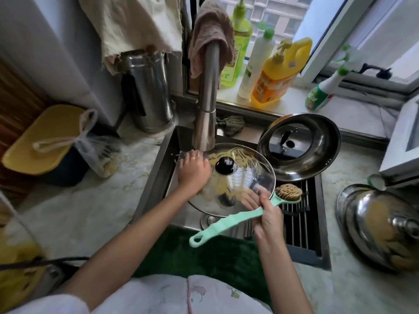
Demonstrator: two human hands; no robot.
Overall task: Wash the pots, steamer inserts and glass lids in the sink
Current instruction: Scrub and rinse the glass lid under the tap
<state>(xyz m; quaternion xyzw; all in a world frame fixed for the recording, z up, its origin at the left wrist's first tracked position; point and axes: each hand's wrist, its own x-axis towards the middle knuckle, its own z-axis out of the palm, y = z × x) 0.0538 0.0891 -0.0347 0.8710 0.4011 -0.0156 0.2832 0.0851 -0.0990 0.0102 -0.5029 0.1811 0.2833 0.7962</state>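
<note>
A glass lid point(247, 177) with a black knob point(225, 165) tilts over the steel sink point(156, 173), right under the tap point(207, 91). My left hand point(193, 172) grips its left rim, fingers curled over the edge. My right hand point(266, 215) holds the lid's near right edge together with a mint-green dish brush point(229, 224), whose brown scrub head point(289, 192) sticks out past the lid. A second lid with a wide steel rim point(299, 143) rests upside down across the sink's back right corner.
A black drying rack point(299, 223) spans the sink's right side. A shiny steel pot point(381, 225) sits on the counter at right. Detergent bottles point(274, 75) line the windowsill. A steel canister point(150, 91) and a yellow-lidded bin point(43, 139) stand left.
</note>
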